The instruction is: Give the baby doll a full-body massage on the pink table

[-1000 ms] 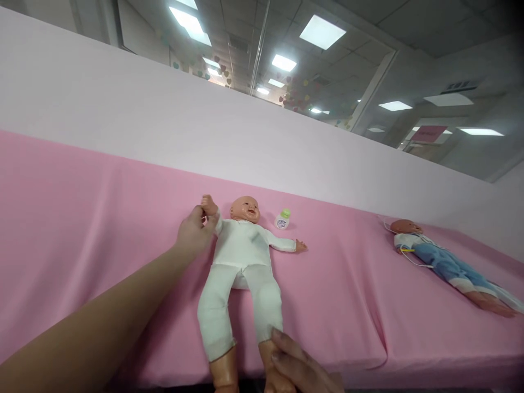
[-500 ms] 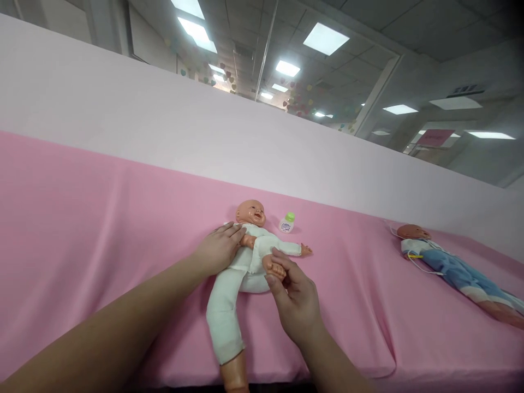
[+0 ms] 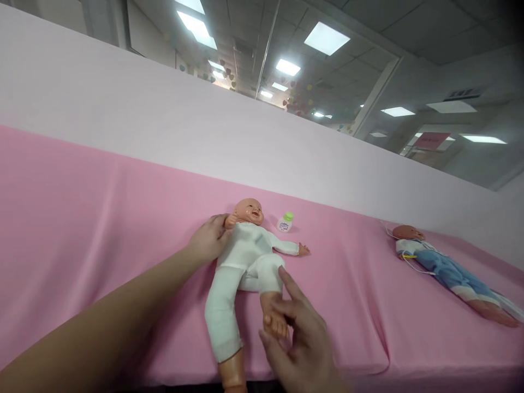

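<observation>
Head view showed the left hand [image 3: 210,240] gripping the doll [image 3: 245,256] by its arm, the right hand [image 3: 298,338] holding its foot near the table [image 3: 82,229] front edge; moving the leg looked under way, needing gentle bending.

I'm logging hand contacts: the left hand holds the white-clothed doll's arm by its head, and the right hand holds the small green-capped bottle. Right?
Not quite. In the head view the right hand holds the doll's foot, not the bottle, which stands untouched beside the doll's head. The left hand is as you said.

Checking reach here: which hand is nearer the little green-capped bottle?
Left. The left hand rests by the doll's shoulder, short of the bottle; the right hand holds its foot, farther away.
</observation>
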`<state>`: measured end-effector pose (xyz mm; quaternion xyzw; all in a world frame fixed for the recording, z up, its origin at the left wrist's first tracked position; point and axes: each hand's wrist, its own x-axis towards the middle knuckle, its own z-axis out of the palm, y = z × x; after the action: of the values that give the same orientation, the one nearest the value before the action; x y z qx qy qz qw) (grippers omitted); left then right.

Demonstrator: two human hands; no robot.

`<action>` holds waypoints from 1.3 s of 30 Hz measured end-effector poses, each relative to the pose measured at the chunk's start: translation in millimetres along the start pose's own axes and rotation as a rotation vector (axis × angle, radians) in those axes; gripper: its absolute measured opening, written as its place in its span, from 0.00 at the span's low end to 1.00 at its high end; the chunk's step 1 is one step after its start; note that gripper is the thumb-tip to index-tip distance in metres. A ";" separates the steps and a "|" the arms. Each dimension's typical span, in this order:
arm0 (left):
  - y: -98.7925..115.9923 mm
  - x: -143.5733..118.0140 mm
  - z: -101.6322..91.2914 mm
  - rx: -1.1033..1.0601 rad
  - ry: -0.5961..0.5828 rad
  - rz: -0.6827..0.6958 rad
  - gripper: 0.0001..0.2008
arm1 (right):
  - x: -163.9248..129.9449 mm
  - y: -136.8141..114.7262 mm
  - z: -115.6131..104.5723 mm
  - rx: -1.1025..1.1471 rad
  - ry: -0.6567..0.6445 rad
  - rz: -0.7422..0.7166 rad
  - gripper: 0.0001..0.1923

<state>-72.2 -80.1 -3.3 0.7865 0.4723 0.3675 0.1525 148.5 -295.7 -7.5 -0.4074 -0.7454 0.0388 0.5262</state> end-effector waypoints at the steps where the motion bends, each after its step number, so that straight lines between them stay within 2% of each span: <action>1: -3.3 2.2 -2.6 -0.030 0.015 -0.057 0.21 | -8.0 -2.1 -3.3 0.024 -0.035 -0.024 0.24; 5: -19.8 9.7 -7.0 -0.187 0.104 -0.333 0.18 | -39.9 -2.0 -14.4 0.117 -0.157 -0.036 0.30; 9: -33.5 17.7 -4.0 -0.542 0.220 -0.551 0.20 | -64.4 1.7 -21.8 0.149 -0.203 0.011 0.33; 13: -38.8 28.8 -4.4 -0.841 0.311 -0.852 0.19 | -83.8 8.2 -20.3 0.131 -0.212 0.013 0.36; 16: -40.0 33.2 -6.4 -0.915 0.333 -0.956 0.18 | -95.7 10.9 -12.7 0.136 -0.161 0.027 0.37; 20: -42.8 28.9 -5.0 -0.892 0.311 -0.834 0.18 | -102.2 7.6 -4.2 0.130 -0.049 0.098 0.30; 25: -32.4 16.7 -2.4 -0.750 0.207 -0.456 0.18 | -96.7 1.6 -5.1 0.053 0.026 0.123 0.23; 28: -14.6 8.3 -2.2 -0.515 0.138 -0.248 0.18 | -86.9 0.2 -9.6 0.015 0.089 0.181 0.20; 34: 14.4 -6.9 6.0 0.040 -0.033 0.073 0.22 | -38.6 5.5 -18.6 -0.012 0.045 0.200 0.21; 39: 15.9 -10.9 11.2 0.179 -0.043 0.141 0.24 | 17.9 22.2 -10.3 0.014 0.034 0.322 0.18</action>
<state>-57.1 -96.3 -6.3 0.8361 0.4431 0.3168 0.0657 167.5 -273.2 -0.3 -0.5186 -0.6611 0.1210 0.5284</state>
